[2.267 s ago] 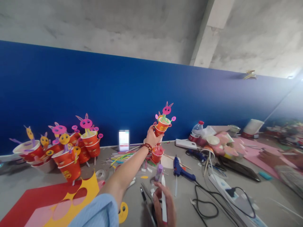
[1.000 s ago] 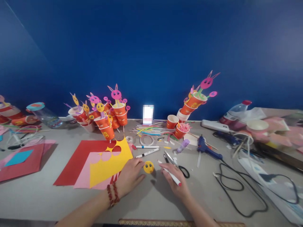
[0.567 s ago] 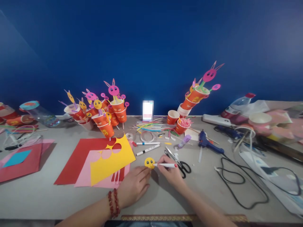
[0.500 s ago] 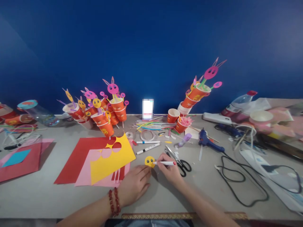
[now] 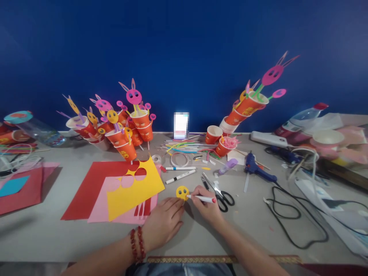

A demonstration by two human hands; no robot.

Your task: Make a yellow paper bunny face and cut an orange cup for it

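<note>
Beyond both hands, a blue wall (image 5: 184,57) rises along the far edge of the grey table (image 5: 250,237). The near edge, with a gold patterned strip (image 5: 195,259), runs below the forearms. To the right of the right hand, the grey surface extends until a black cable (image 5: 309,247). On the other side, the space is narrower: a red sheet (image 5: 80,191), a pink sheet (image 5: 99,199) and a yellow sheet (image 5: 146,186) with round holes overlap just beside the left hand. Farther from the hands, decorated red cups (image 5: 126,151) stand at left, and a tilted cup stack (image 5: 250,105) stands at right.

The left hand (image 5: 164,219) lies palm down, the fingers nearly straight and close together, grasping nothing; its fingertips rest upon the lower edge of the yellow disc. The right hand (image 5: 208,207) is closed in a writing grip around a white marker (image 5: 205,199) with a red end. Scissors (image 5: 217,190) lie just beside this hand. The yellow disc (image 5: 182,190), with two dark eyes, is between the two hands; the marker's tip is at its right side, but whether it touches, one cannot tell.
</note>
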